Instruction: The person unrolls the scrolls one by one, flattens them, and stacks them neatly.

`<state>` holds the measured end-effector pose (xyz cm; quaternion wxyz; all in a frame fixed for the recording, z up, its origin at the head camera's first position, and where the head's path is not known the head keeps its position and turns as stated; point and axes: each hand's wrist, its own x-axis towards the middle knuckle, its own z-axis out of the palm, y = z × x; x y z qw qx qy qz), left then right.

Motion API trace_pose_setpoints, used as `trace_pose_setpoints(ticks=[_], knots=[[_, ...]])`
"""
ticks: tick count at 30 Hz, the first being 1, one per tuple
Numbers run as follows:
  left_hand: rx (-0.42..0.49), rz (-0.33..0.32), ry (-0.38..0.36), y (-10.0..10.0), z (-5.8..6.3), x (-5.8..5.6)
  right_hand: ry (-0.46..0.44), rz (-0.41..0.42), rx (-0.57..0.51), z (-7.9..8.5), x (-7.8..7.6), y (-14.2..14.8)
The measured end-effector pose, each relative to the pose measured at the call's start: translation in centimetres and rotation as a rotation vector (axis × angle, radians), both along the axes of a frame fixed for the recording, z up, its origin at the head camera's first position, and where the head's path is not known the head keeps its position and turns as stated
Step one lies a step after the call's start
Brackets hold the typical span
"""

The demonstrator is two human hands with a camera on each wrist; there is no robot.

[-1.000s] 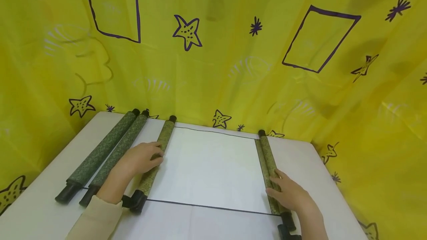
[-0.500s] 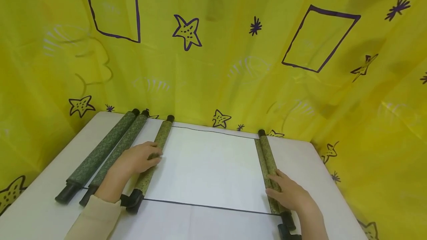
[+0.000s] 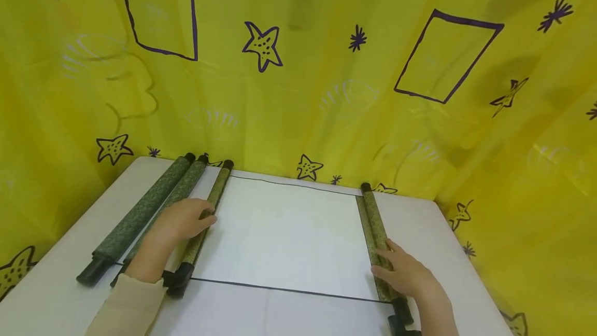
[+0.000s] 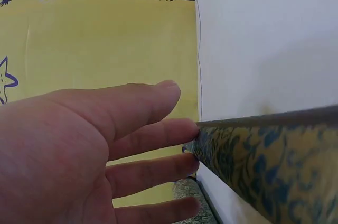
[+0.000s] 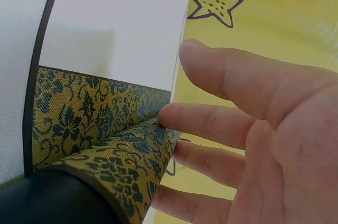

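Note:
A scroll lies partly unrolled, its white paper (image 3: 289, 232) stretched between two rolls edged in gold-and-dark floral cloth. My left hand (image 3: 179, 219) is over the left roll (image 3: 219, 185); in the left wrist view its extended fingertips touch the patterned cloth (image 4: 264, 166). At the other end, my right hand (image 3: 403, 268) rests its fingertips on the right roll (image 3: 373, 211). The right wrist view shows those fingers fairly straight against the roll's floral cloth (image 5: 127, 155), with the thumb apart from it. A black end knob (image 5: 53, 197) shows at the near end.
Two rolled-up green scrolls, one (image 3: 144, 204) outermost and another (image 3: 186, 183) beside it, lie left of my left hand. The white table (image 3: 457, 253) meets a yellow curtain (image 3: 298, 92) with starfish drawings at its back and sides.
My left hand and the left roll have shifted left, closer to the green scrolls, and more white paper shows. The right hand and right roll stay in place.

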<state>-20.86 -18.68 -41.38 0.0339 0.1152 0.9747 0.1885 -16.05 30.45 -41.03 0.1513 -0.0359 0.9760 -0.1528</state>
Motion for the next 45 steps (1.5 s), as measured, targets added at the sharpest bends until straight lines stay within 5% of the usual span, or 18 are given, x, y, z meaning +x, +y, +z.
trace_pose_setpoints(ticks=[12,19,31,36,40,45], knots=[[-0.106,0.098,-0.111,-0.8,1.0,-0.1,-0.008,0.008,0.002,0.0,0.0,-0.1],[-0.082,0.047,-0.078,-0.3,0.9,0.0,-0.028,-0.011,-0.004,0.0,0.0,-0.3],[-0.069,0.085,-0.119,-0.5,1.0,0.0,-0.027,-0.011,0.006,0.2,0.1,-0.1],[-0.061,0.059,-0.082,-0.5,0.9,0.6,-0.025,-0.002,0.006,0.3,0.3,-0.3],[0.006,-0.004,-0.038,-1.9,1.6,1.5,0.048,0.055,-0.022,1.0,0.8,-1.7],[0.065,-0.060,0.053,-6.8,3.1,2.6,0.272,0.241,-0.139,1.0,0.2,-7.2]])
